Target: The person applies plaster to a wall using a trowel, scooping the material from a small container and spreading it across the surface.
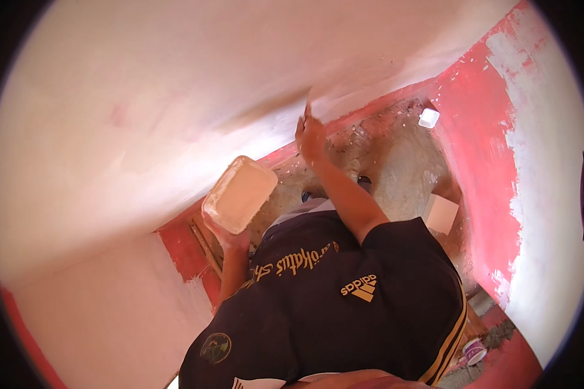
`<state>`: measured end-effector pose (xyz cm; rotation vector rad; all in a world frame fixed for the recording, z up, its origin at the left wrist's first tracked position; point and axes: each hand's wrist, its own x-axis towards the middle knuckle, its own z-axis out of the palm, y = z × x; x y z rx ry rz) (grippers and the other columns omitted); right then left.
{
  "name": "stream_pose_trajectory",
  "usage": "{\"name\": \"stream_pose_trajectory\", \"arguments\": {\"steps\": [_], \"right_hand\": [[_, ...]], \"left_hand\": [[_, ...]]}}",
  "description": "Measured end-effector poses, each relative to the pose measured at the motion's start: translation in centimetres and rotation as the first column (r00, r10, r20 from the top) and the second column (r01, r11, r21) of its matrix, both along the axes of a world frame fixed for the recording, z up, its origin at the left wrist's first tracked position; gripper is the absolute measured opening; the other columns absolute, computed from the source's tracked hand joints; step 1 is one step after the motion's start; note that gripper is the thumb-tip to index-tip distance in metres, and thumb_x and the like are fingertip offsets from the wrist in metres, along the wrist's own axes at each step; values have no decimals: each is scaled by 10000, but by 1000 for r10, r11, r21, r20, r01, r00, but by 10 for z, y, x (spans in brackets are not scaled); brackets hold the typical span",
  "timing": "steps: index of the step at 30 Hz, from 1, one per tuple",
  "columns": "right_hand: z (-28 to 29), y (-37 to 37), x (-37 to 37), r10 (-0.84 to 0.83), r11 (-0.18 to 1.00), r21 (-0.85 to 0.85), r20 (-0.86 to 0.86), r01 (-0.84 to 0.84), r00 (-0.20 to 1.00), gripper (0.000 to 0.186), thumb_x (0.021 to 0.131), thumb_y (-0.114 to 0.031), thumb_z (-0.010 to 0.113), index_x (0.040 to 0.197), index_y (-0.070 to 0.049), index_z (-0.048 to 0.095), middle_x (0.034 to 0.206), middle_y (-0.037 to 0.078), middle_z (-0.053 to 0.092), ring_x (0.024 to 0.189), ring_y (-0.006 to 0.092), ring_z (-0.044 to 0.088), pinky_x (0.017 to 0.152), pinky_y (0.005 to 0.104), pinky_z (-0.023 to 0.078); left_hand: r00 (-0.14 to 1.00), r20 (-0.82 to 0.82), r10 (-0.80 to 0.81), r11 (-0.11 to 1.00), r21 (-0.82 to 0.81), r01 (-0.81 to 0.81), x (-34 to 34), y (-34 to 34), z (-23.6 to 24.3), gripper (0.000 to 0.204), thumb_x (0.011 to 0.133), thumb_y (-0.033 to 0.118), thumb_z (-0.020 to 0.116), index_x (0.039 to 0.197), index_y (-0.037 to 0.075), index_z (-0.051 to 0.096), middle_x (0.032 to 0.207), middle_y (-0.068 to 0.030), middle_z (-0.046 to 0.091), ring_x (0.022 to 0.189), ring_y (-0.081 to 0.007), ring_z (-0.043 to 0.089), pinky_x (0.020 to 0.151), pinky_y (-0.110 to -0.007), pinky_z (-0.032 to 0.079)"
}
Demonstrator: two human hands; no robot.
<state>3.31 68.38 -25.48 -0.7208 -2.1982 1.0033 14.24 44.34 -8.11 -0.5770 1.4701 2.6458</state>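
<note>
Strong glare whitens the lower pale wall [194, 84]; a soft shadow spreads beside the right hand [311, 137]; edges bend near black rim.

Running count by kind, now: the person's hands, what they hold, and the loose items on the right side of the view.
Hands (left hand, right hand): 2
Pale rectangular tub, held: 1
Thin tool, held: 1
Small white container: 1
Pale square-faced item: 1
White-and-purple container: 1
Total: 7
</note>
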Motion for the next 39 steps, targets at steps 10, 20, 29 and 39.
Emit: {"name": "stream_pose_trajectory", "arguments": {"steps": [10, 20, 29, 39], "right_hand": [[17, 231, -3, -508, 838, 109, -198, 534, 838, 440, 1029, -335, 475, 895, 18, 702, 761, 265, 676, 730, 452, 667, 653, 521, 514], [-28, -10, 38, -95, 976, -196, 15, 96, 995, 349, 1015, -237, 567, 1285, -30, 647, 883, 236, 705, 797, 399, 678, 754, 456, 534], [-33, 190, -26, -404, 910, -146, -111, 387, 908, 428, 1062, -311, 448, 950, 48, 653, 864, 256, 706, 741, 342, 682, 646, 446, 511], [-52, 178, 15, -363, 929, -94, -48, 358, 930, 284, 1043, -216, 458, 1213, -19, 572, 905, 188, 697, 720, 268, 627, 637, 395, 502]], "left_hand": [[990, -73, -123, 963, -250, 101, -9, -48, -18, 611, 1044, 565, 338, 1428, 102, 443, 1372, -66, 535, 1267, -236, 542, 1035, -417, 488], [991, -15, -136, 974, -187, 131, -15, -51, -15, 599, 1035, 565, 376, 1415, 109, 456, 1345, -53, 547, 1251, -223, 551, 1031, -403, 490], [983, -8, -182, 978, -104, 180, -11, -32, 14, 619, 1029, 588, 394, 1482, 166, 389, 1420, -16, 483, 1343, -210, 453, 1094, -422, 414], [955, -187, -230, 927, -340, 157, -7, -10, 46, 622, 1052, 590, 295, 1464, 137, 402, 1439, -55, 492, 1324, -236, 486, 1089, -423, 433]]}}
